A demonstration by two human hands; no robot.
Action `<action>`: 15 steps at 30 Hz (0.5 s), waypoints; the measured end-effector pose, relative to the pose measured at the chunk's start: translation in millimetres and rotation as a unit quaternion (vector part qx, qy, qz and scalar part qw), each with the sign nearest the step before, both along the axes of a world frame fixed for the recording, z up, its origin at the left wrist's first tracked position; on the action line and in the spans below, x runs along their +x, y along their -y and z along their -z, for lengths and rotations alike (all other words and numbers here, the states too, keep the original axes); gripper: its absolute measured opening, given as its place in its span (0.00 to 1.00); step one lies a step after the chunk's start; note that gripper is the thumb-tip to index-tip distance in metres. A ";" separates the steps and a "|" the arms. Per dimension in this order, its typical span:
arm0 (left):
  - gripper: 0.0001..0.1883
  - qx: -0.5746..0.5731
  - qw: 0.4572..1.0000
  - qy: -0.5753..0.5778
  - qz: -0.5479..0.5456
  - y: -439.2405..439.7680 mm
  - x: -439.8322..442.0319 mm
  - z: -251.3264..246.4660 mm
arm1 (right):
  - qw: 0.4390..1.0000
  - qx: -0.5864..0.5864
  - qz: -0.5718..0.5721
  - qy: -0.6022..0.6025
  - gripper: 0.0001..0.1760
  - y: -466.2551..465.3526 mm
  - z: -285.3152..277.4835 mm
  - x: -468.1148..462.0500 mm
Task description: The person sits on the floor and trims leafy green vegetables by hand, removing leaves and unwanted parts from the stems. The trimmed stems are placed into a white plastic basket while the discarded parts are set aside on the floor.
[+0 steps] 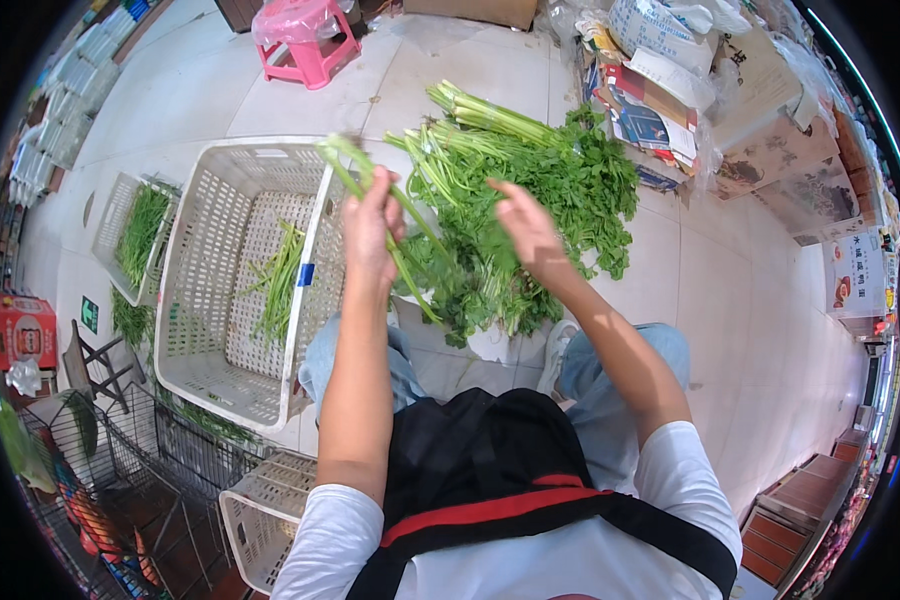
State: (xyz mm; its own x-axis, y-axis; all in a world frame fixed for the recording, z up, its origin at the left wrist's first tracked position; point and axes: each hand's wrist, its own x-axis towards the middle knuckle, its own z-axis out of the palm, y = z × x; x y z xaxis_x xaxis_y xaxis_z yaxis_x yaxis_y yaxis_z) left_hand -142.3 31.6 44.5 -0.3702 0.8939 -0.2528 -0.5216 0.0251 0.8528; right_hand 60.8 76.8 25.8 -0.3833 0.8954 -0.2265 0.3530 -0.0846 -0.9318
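My left hand (371, 232) grips a few celery stalks (401, 247), their pale root ends up beside the crate's rim and their other ends slanting down to the right. Apart from it, my right hand (529, 229) is blurred over the leafy greens, its fingers partly spread and no held thing visible. On the floor under and beyond the hands lies a heap of leafy celery (570, 176), with thick pale stalks (495, 116) at its far side. Smaller greens with thin roots (510, 300) lie close to my feet. Left of me, a white perforated plastic crate (311, 225) contains loose green stalks (281, 289).
A smaller basket (105, 247) of thin greens stands beyond the crate. Wire racking (172, 480) and another white basket (259, 525) are at lower left. A pink plastic stool (307, 45) stands ahead; cardboard boxes (787, 157) and bags line the right.
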 end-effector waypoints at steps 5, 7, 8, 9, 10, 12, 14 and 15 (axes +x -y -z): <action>0.13 -0.029 0.987 -0.063 0.148 -1.0 27.6 -1.5 | 0.949 0.177 -0.181 0.186 0.31 -12.3 24.1 -11.9; 0.13 -0.001 0.978 -0.071 0.198 -0.1 36.8 -1.1 | 0.989 -0.034 -0.136 -0.036 0.29 -6.4 20.7 4.3; 0.13 0.000 0.975 -0.071 0.212 -0.1 42.5 -0.8 | 0.972 -0.141 -0.110 -0.152 0.29 -2.2 15.2 13.4; 0.12 0.002 0.971 -0.074 0.227 -0.5 48.4 -0.4 | 0.973 -0.151 -0.085 -0.155 0.28 2.5 8.3 21.5; 0.12 0.014 0.968 -0.078 0.240 -0.7 54.3 0.5 | 0.970 -0.150 -0.068 -0.178 0.27 7.9 1.0 28.2; 0.10 0.037 0.962 -0.108 0.246 -0.3 71.9 5.3 | 0.959 -0.122 -0.047 -0.250 0.26 18.7 -10.0 37.6; 0.08 0.078 0.948 -0.179 0.251 2.0 86.8 13.9 | 0.974 -0.084 0.012 -0.209 0.22 27.8 -12.8 45.3; 0.10 0.075 0.935 -0.219 0.269 4.6 92.6 19.2 | 0.974 -0.039 0.015 -0.223 0.21 31.2 -10.6 50.0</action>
State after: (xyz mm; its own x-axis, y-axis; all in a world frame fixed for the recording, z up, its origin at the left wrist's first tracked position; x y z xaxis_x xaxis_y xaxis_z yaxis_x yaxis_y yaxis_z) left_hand -49.7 26.9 25.3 0.1037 0.9939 -0.0382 -0.0675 0.0454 0.9967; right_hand 110.7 45.5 36.4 -0.4325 0.8946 -0.1121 -0.0889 -0.1661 -0.9821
